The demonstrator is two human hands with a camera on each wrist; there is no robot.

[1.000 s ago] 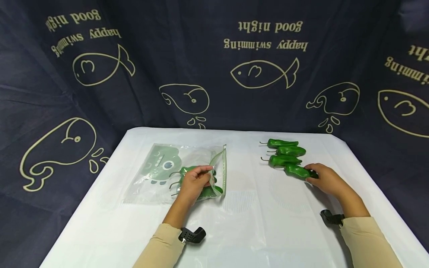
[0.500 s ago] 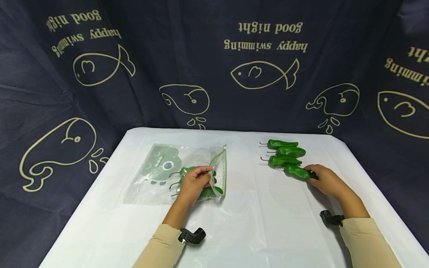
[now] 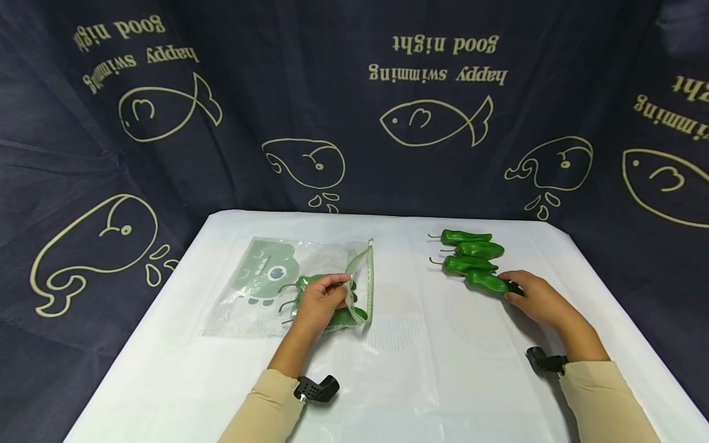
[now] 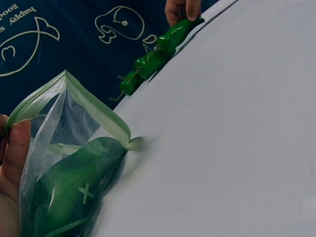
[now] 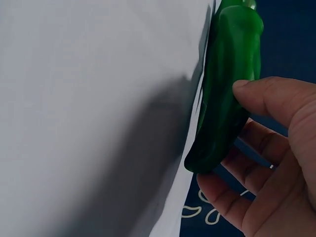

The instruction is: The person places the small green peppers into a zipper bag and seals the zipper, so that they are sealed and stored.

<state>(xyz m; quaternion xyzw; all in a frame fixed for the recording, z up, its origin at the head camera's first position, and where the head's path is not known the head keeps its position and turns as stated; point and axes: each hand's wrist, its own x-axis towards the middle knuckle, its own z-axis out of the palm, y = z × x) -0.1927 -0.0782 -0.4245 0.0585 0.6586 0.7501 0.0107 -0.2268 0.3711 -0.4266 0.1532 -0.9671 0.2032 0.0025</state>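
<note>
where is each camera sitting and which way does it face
Head: worn on the head, facing forward and down over the white table to the dark curtain; both hands (left hand, right hand) and beige sleeves show.
Left wrist: on the left wrist, facing past the zip bag toward the loose peppers; part of the left hand and the right fingertips show.
Right wrist: on the right wrist, facing the held pepper; only the right hand shows.
Shared: head and left wrist both show the bag.

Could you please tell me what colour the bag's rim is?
The rim is pale green, showing best in the left wrist view.
</note>
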